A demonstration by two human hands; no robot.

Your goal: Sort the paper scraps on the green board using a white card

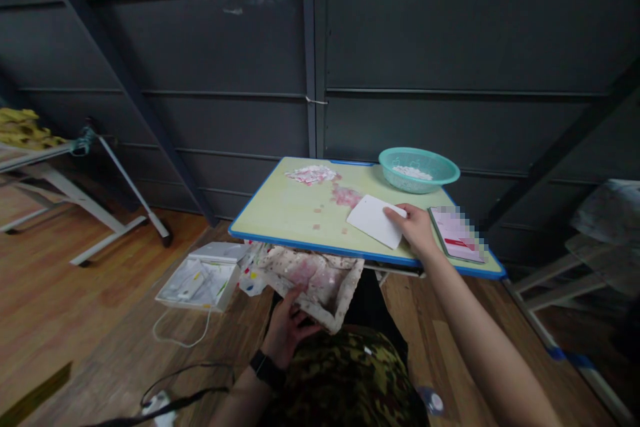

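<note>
My right hand point(415, 227) grips a white flat plastic card point(377, 220) with a small hole near one corner, thumb on top. The card lies tilted low over the yellow tabletop point(270, 213), near its front edge. Left of the card lie a pink smear of small pieces point(346, 196) and a few single pinkish squares point(317, 210). Below the front edge, my left hand point(290, 327) holds the near rim of a pale speckled cloth point(345, 287), spread open like a shallow pouch. Pinkish bits show inside it.
A pile of white and pink pieces point(313, 175) sits at the table's back left. At the back right stands a green plastic basket point(445, 175) holding white pieces. A phone point(457, 233) lies at right. On the floor, an open white box point(200, 280) trails a cable.
</note>
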